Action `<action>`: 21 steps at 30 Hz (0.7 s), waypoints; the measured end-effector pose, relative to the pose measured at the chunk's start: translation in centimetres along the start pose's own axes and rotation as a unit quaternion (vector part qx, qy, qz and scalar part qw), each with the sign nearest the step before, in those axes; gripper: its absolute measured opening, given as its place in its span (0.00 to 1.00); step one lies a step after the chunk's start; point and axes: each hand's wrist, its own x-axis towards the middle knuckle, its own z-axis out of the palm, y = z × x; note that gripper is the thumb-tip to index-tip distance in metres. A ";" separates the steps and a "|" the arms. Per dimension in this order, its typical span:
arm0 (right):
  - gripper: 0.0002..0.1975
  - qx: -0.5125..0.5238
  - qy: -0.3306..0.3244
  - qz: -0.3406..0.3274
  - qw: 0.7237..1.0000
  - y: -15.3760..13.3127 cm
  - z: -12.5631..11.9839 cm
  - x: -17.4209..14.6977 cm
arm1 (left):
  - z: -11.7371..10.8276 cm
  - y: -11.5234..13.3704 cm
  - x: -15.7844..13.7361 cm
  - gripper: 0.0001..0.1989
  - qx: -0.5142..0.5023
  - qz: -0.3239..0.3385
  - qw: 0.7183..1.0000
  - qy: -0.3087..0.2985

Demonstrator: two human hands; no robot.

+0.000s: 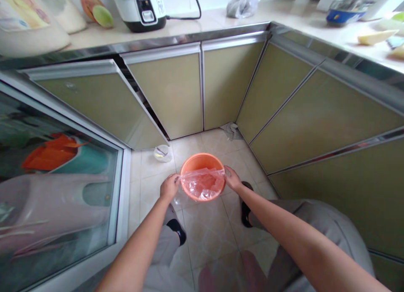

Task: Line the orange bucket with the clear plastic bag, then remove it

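Note:
An orange bucket [202,158] stands on the tiled floor between my feet. Across its mouth stretches a clear plastic bag [203,183], its lower part sagging over the near side of the bucket. My left hand [169,186] pinches one end of the bag's edge at the left rim. At the right rim, my right hand [232,177] grips the other end between thumb and fingers. The bag's edge is pulled fairly straight between both hands.
A small clear bowl [163,153] sits on the floor left of the bucket. A grey cloth [232,131] lies in the cabinet corner. One cabinet door [104,102] stands ajar, near a glass door [59,191]. A rice cooker [143,12] is on the counter.

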 end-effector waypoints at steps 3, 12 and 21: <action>0.21 0.027 0.024 0.004 0.999 0.1 0.7 1.4 | 0.5 -0.5 1.1 0.13 -0.048 -0.013 0.999 0.005; 0.11 -0.037 0.040 -0.020 0.998 -1.6 0.7 5.3 | 2.2 -0.7 6.0 0.20 -0.164 -0.076 0.982 0.055; 0.12 -0.124 0.062 0.034 0.990 -4.0 0.7 8.4 | 4.6 -0.6 10.9 0.17 -0.322 -0.119 0.936 0.082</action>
